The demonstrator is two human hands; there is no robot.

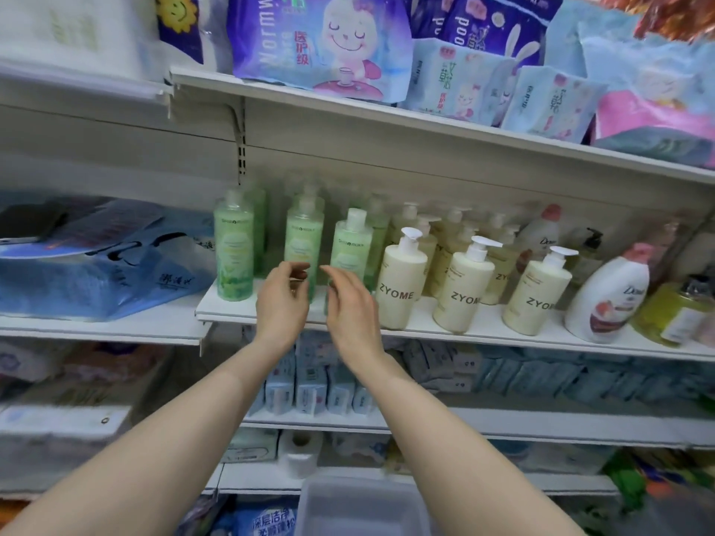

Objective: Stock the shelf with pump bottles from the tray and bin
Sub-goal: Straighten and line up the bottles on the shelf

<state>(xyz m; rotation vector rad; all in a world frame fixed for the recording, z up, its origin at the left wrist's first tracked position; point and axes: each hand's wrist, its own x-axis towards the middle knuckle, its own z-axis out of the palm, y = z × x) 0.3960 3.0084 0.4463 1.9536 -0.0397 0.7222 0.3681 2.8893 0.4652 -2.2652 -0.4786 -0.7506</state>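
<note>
Hands (317, 299) before green bottles (305, 241)

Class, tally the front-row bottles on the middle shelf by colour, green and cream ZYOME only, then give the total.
Green bottles: 3
Cream ZYOME pump bottles: 3
Total: 6

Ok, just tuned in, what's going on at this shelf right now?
A person is stocking the middle shelf. Both hands are raised in front of the green bottles: the left hand by the middle one, the right hand by the one beside it. Fingers are loosely curled; neither hand clearly grips a bottle. Three cream ZYOME pump bottles stand at the front to the right, more behind them. A grey bin sits below, its contents not visible.
</note>
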